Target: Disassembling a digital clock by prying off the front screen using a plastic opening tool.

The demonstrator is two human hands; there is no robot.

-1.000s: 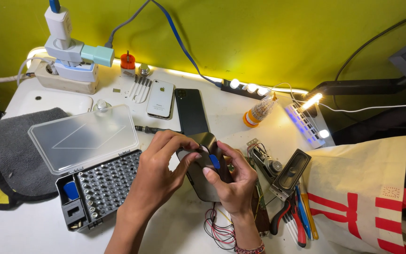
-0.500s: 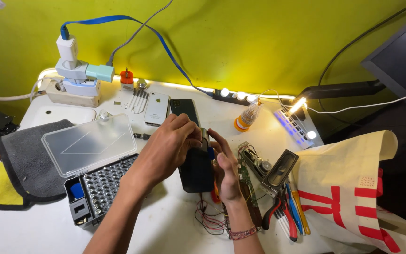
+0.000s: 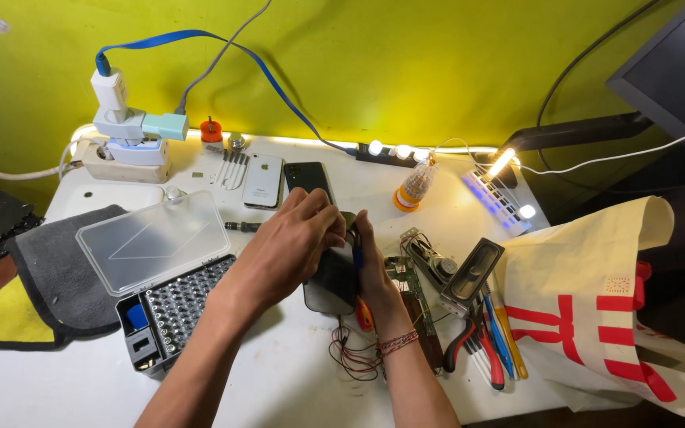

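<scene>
the left hand [image 3: 295, 238] has its grip curled over the top of a dark, glossy rounded device [image 3: 331, 281] lying on the white tabletop [image 3: 279, 372], while the right hand [image 3: 370, 265] clamps its far side with fingers upright. the device sits mid-table, between an open grey screwdriver-bit case [image 3: 160, 305] and a green circuit board [image 3: 410, 285], above a tangle of thin red wires [image 3: 350, 357].

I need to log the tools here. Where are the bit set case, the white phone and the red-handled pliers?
bit set case [image 3: 180, 305], head view, on the rows of bits.
white phone [image 3: 263, 181], head view, middle of its back.
red-handled pliers [image 3: 491, 358], head view, on one red handle.
</scene>
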